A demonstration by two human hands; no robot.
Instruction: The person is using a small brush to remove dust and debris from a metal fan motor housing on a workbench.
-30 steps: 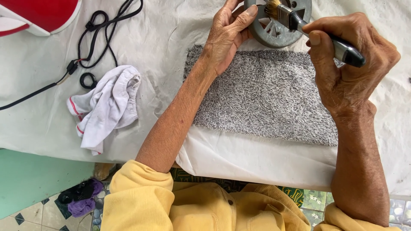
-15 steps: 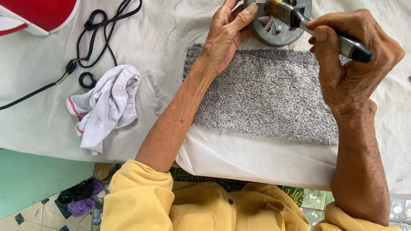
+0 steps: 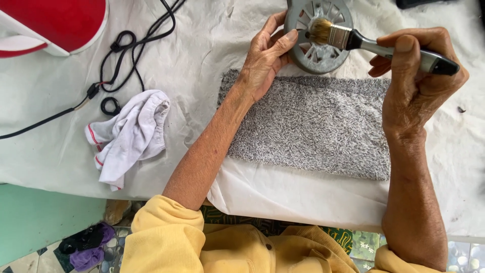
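Head-camera view looks straight down on a work table draped in a pale cloth (image 3: 212,45), where the person's left hand (image 3: 265,58) grips the near-left rim of a round grey slotted metal disc (image 3: 317,35), thumb pressed on its edge and fingers curled behind it. The disc sits at the far edge of a grey terry towel (image 3: 313,124) spread flat in front of the person. The right hand (image 3: 417,81) is closed around the dark handle of a paintbrush (image 3: 374,45), held roughly level, with its tan bristles touching the disc's slotted face near the centre. To the left of the towel, well apart from both hands, lies a crumpled white rag with red trim (image 3: 129,134), and just beyond it a black cable (image 3: 121,50) loops across the cloth toward a red and white object (image 3: 50,23) at the top-left corner. Yellow sleeves (image 3: 161,232) show at the bottom edge.
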